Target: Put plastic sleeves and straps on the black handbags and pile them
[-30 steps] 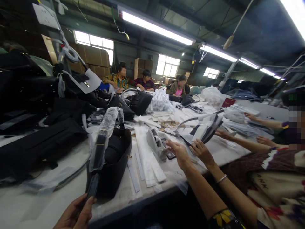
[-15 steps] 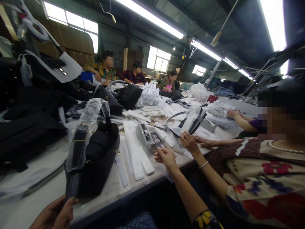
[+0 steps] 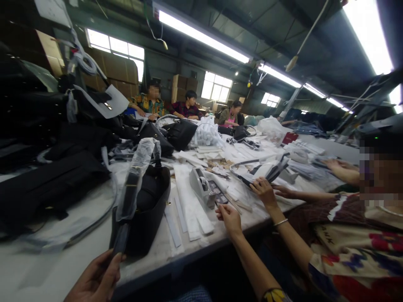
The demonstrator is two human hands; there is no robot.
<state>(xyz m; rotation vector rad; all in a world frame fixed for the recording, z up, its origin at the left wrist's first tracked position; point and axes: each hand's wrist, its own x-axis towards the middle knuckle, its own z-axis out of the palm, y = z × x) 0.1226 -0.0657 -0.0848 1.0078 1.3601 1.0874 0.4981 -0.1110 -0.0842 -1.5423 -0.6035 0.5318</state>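
In the head view, my left hand (image 3: 96,277) is closed on the lower end of a black bag strap (image 3: 121,239) at the lower left. Clear plastic film (image 3: 138,161) covers the upper strap, which rises beside a black handbag (image 3: 147,218) on the table. My right hand (image 3: 231,220) is in a pinch just in front of a grey tape dispenser (image 3: 201,191). Whatever lies between its fingertips is too small to make out. Behind the dispenser is a dark flat object (image 3: 218,193), partly hidden.
White strips (image 3: 189,209) lie beside the handbag on the table. Black bags (image 3: 56,180) are heaped at left. Close on the right, a co-worker's hand (image 3: 264,191) with a bracelet touches black-and-white strips (image 3: 267,170). More people sit across the table, past scraps and bags.
The whole view has shifted, so most things appear farther right and slightly lower. My left hand keeps its grip on the strap, and my right hand stays pinched near the dispenser.
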